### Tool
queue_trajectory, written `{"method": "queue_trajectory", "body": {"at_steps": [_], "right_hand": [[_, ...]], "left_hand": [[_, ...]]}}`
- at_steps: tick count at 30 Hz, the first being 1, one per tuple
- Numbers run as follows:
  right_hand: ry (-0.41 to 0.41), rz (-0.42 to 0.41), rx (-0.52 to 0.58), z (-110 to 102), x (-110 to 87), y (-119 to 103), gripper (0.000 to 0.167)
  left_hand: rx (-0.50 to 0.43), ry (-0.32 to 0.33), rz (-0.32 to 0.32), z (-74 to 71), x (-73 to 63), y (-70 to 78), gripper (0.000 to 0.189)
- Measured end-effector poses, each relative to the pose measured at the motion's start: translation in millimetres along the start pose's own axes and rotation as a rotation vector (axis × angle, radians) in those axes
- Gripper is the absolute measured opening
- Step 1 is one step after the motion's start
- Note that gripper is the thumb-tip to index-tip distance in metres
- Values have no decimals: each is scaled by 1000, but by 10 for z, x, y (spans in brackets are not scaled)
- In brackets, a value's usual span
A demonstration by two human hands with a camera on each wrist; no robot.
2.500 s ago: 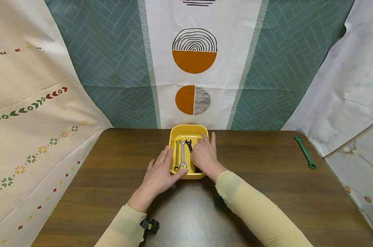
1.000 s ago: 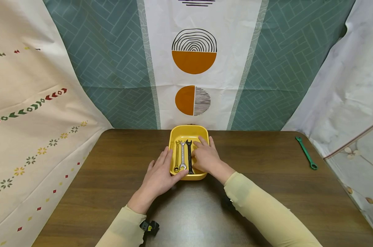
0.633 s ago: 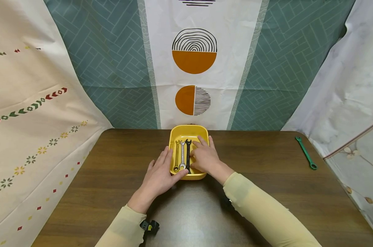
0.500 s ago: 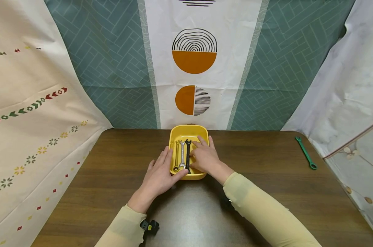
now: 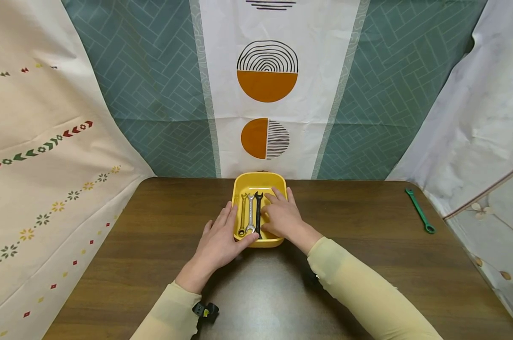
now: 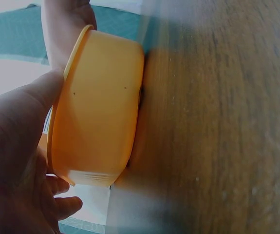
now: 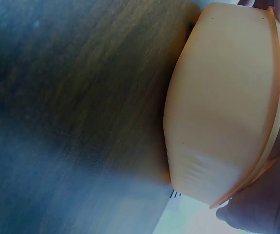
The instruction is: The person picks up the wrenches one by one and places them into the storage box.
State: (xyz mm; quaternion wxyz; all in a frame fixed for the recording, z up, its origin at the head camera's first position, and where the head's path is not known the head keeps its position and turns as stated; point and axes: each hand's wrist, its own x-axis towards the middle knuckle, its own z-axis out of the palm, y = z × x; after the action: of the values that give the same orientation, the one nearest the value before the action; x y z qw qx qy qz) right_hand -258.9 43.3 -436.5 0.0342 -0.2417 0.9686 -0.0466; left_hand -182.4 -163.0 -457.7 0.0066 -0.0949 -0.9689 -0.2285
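Observation:
Three wrenches lie side by side, lengthwise, in a yellow tray (image 5: 259, 243): a gold wrench (image 5: 243, 215), a silver wrench (image 5: 250, 212) and a black wrench (image 5: 258, 212). My left hand (image 5: 218, 238) rests at the tray's near left corner, its extended fingers along the left rim and its thumb across the front rim. My right hand (image 5: 283, 217) reaches in over the right rim, fingers spread, with fingertips right at the black wrench's right side. Both wrist views show mostly the tray's outer wall (image 6: 101, 97), and the wrenches' lower ends are partly close under the left thumb.
A green wrench (image 5: 419, 210) lies on the brown wooden table (image 5: 345, 203) at the far right. Patterned cloth (image 5: 154, 94) hangs behind the table and along both sides.
The black wrench, slanted at first, has straightened and shifted slightly left, alongside the silver one. My right hand has drawn back a little to the right. My left hand has stayed put.

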Motion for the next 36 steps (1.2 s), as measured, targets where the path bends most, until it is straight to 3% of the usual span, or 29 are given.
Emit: {"method": "queue_trajectory", "body": {"at_steps": [17,36], "right_hand": [[123,4,-10,9,-87,125,64],[215,13,44,-20,-225,311,75]], "left_hand": [[4,0,-4,12,-8,-9,117],[-1,19,1,30,-3,-10,117]]}}
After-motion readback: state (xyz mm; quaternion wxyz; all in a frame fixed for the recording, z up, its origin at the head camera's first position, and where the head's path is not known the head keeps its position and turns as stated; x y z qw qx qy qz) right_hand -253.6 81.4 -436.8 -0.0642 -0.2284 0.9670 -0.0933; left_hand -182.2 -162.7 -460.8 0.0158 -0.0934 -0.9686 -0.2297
